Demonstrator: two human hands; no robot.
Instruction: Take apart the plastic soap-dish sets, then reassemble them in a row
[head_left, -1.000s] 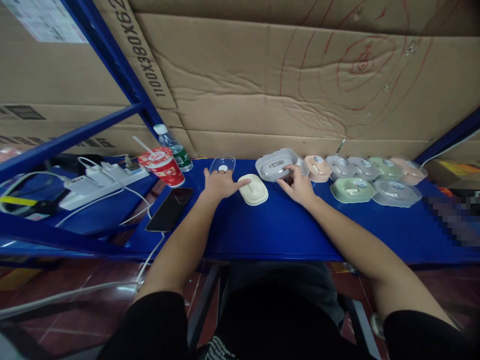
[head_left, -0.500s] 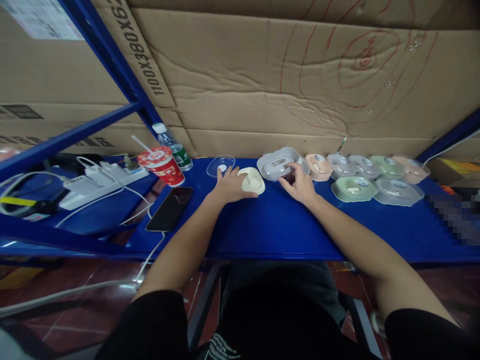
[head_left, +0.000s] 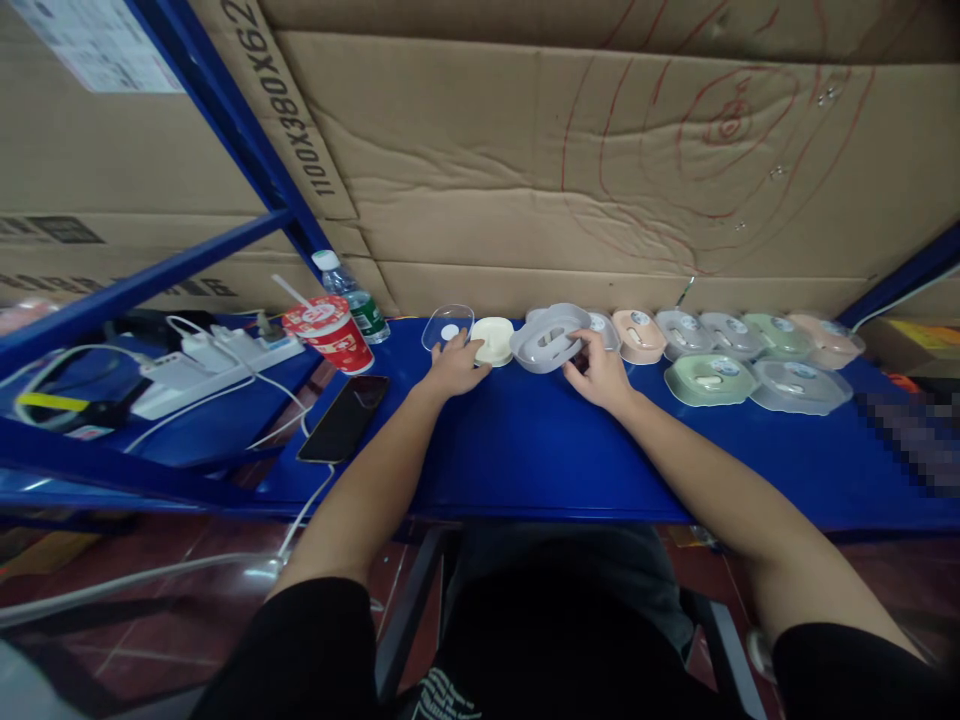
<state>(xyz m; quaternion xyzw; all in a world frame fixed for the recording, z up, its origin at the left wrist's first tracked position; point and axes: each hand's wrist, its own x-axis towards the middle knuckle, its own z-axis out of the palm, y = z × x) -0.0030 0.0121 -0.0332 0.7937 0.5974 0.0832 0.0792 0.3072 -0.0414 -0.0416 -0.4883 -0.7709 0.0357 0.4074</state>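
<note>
the cream dish [head_left: 495, 342] is now sitting farther back, so it is lining up beside the clear lid [head_left: 442, 319], with the left hand [head_left: 451, 370] resting loosely open at its edge while the right hand [head_left: 598, 374] is pinching the tilted grey tray [head_left: 552, 340] by its rim.

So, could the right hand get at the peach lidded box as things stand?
Probably not straight away: the right hand is holding the grey dish, so it would likely need to let go first. Otherwise the peach lidded box sits close by, with nothing visible blocking it.
</note>
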